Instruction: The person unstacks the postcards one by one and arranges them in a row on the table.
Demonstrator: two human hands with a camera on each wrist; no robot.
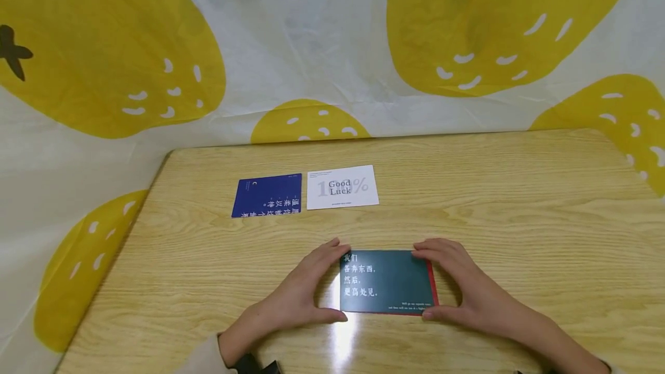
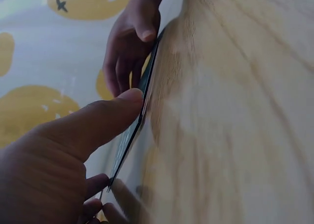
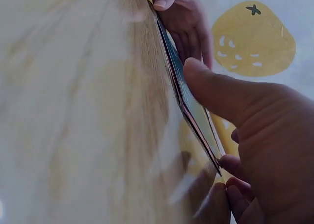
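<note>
A dark green postcard (image 1: 387,281) with white Chinese lettering lies in front of me, and the red edge (image 1: 434,289) of another card shows beneath its right side. With thumb at the near edge and fingers at the far edge, my left hand (image 1: 297,294) holds its left end. My right hand (image 1: 470,287) holds the right end the same way, thumb at the near right corner. From the side, the right wrist view shows the cards as a thin stack (image 3: 180,105) low over the tabletop.
Behind the hands, a navy blue card (image 1: 267,192) and a white "Good Luck" card (image 1: 343,188) lie side by side on the wooden table (image 1: 493,201). A white cloth (image 1: 306,33) with yellow fruit prints hangs along the back and left.
</note>
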